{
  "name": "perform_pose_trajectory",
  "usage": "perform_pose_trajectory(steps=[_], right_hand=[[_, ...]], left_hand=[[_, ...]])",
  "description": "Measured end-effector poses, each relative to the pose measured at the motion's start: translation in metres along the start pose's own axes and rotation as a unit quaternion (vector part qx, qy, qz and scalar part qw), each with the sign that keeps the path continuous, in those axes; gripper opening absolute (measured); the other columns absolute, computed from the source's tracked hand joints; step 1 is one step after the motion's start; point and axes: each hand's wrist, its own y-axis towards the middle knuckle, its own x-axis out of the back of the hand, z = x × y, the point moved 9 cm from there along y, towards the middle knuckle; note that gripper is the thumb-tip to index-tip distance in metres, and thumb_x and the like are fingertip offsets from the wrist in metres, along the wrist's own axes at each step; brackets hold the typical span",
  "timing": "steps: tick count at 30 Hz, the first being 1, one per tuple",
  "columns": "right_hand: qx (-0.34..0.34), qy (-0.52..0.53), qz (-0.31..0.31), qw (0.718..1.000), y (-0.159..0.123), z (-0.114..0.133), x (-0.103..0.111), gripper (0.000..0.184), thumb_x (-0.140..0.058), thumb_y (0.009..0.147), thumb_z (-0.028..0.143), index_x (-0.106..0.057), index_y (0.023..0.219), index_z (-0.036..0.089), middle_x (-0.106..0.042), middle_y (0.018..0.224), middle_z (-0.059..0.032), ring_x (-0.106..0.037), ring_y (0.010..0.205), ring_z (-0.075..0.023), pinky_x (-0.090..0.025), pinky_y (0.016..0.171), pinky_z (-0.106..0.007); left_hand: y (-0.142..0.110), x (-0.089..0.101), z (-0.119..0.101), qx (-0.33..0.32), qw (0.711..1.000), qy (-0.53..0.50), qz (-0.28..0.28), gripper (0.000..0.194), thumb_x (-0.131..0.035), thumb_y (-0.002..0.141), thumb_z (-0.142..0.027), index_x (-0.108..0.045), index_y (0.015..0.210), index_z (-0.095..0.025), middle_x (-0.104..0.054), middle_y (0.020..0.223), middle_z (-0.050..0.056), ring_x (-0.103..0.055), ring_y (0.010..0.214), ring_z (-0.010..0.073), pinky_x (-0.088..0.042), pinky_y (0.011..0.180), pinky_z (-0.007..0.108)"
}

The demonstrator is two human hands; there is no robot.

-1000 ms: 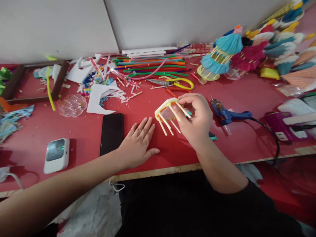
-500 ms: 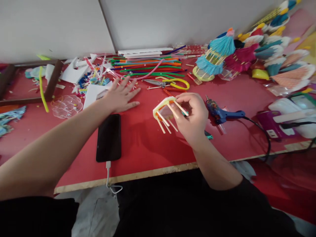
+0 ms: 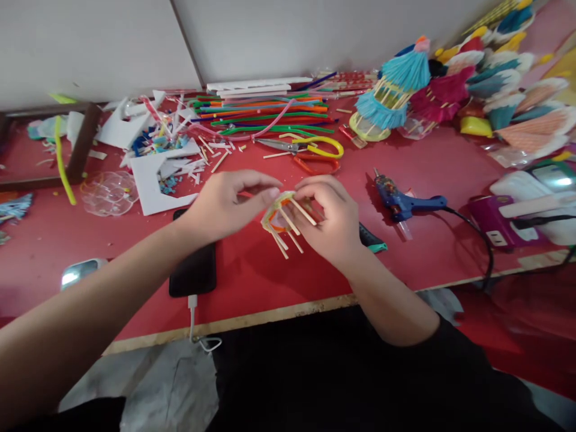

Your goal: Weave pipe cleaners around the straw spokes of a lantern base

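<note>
In my right hand is a small craft frame with a pale yellow rim, orange inside and several thin wooden sticks pointing down toward me. Fingers and thumb pinch its right side above the table. My left hand comes in from the left, thumb and forefinger brought together at the frame's upper edge. Whatever lies between those fingertips, if anything, is too small to make out. Below my left wrist is a black phone with a white cable plugged in.
Scissors with yellow and red handles lie behind my hands, before colourful pipe cleaners. At right are a blue glue gun, a green-tipped cutter and a purple power socket. Paper scraps and a turquoise tasselled craft stand farther back.
My left hand has lifted from the scraps at the back and come to the frame, its spread fingers now pinched. My right hand has moved the frame slightly left and toward me.
</note>
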Motion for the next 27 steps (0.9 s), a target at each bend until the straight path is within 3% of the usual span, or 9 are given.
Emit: perform_pose_trajectory(steps=[5,15,22,27], right_hand=[[0.026,-0.001,0.023,0.999,-0.002,0.001,-0.005,0.01,-0.068,0.088,0.017,-0.062,0.092,0.024,-0.07,0.096,-0.0033,-0.07,0.093,-0.0192,-0.058,0.081,-0.036],[0.039,-0.003,0.006,0.999,-0.001,0.003,-0.001,0.009,-0.073,0.087,0.02,-0.066,0.089,0.024,-0.07,0.095,-0.0026,-0.07,0.089,-0.0174,-0.059,0.079,-0.034],[0.022,-0.02,-0.009,1.0,-0.002,0.004,-0.001,0.007,-0.07,0.086,0.02,-0.064,0.085,0.023,-0.069,0.09,-0.0026,-0.069,0.084,-0.0173,-0.058,0.075,-0.033],[0.031,-0.024,-0.007,0.999,-0.002,0.004,-0.002,0.005,-0.069,0.088,0.022,-0.064,0.085,0.023,-0.069,0.089,-0.0028,-0.068,0.085,-0.0188,-0.057,0.076,-0.035]], left_hand=[[-0.008,-0.007,-0.012,-0.011,1.0,-0.009,-0.002,0.019,-0.067,0.086,-0.027,-0.08,0.099,-0.02,-0.081,0.091,0.0,-0.074,0.08,0.0145,-0.056,0.075,0.023],[-0.005,-0.007,0.001,0.02,1.0,-0.018,0.013,0.021,-0.071,0.083,-0.032,-0.082,0.098,-0.024,-0.082,0.09,0.002,-0.076,0.082,0.0191,-0.056,0.072,0.026],[-0.003,-0.008,-0.013,0.031,0.998,0.041,0.022,0.016,-0.065,0.081,-0.026,-0.08,0.086,-0.022,-0.081,0.083,0.0,-0.076,0.079,0.0191,-0.056,0.071,0.026],[-0.001,-0.013,-0.017,0.051,0.998,0.011,0.031,0.019,-0.068,0.074,-0.018,-0.073,0.092,-0.018,-0.08,0.084,0.002,-0.078,0.081,0.0184,-0.059,0.074,0.025]])
